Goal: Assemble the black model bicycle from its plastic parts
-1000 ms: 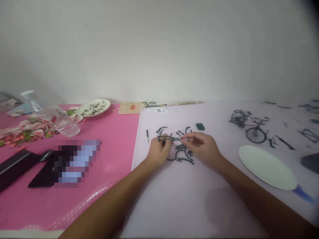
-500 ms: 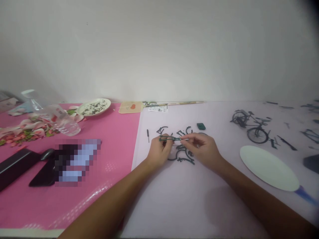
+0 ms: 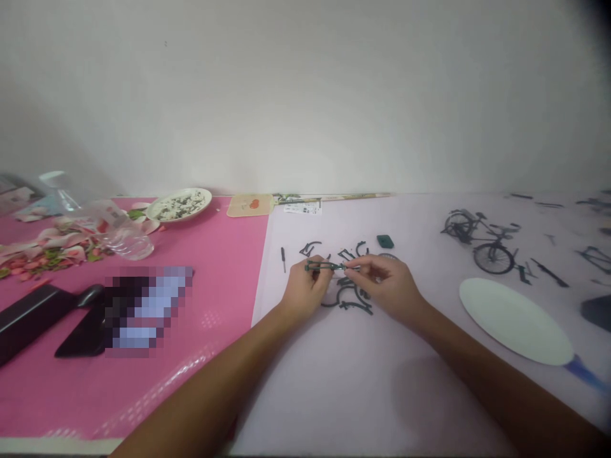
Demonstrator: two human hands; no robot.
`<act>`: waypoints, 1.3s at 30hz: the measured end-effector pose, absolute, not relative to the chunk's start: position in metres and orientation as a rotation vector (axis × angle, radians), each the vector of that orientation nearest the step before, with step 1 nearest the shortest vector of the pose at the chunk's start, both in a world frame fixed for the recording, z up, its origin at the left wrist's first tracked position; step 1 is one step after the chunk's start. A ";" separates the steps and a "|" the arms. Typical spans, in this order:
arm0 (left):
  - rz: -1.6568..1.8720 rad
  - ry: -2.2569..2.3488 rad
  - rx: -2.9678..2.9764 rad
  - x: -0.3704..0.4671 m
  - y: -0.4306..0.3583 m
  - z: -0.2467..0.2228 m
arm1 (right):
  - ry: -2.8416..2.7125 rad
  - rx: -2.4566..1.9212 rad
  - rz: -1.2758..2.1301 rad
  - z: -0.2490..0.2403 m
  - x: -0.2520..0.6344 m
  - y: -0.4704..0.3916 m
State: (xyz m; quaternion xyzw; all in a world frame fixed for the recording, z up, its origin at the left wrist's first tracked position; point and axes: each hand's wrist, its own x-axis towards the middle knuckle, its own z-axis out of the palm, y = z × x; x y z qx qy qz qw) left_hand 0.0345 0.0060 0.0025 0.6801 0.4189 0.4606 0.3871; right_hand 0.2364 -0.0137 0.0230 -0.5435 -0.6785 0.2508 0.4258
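Observation:
My left hand point(image 3: 304, 294) is closed around a thin dark green model bicycle frame point(image 3: 316, 264), its length lying roughly crosswise over the fingers. At the right end of that frame, the thumb and fingertips of my right hand point(image 3: 390, 284) are pinched together. A small pale bit shows there, too small to name. Under and between both hands lie several dark curved model parts point(image 3: 359, 308), partly hidden. A small screwdriver point(image 3: 283, 257) rests left of my left hand, and a dark green block-like piece point(image 3: 384, 241) sits beyond my right hand.
An assembled model bicycle point(image 3: 494, 257) and a white oval plate point(image 3: 515, 321) are on the right, with loose dark parts around. Left, on pink cloth, are a clear bottle point(image 3: 128, 238), a plate of petals point(image 3: 155, 217), a phone point(image 3: 86, 337) and a yellow fan point(image 3: 248, 205).
Almost nothing differs. The frame's left end appears tilted slightly in my left hand, while both hands keep their places.

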 end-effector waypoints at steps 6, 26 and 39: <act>1.184 1.063 1.743 0.035 0.007 0.000 | -1.701 -1.373 0.614 0.020 0.237 -0.012; 1.152 1.025 1.788 0.033 0.008 0.000 | -1.710 -1.283 0.628 0.022 0.235 -0.013; 1.117 1.015 1.775 0.033 0.005 0.002 | -1.704 -1.253 0.679 0.020 0.235 -0.012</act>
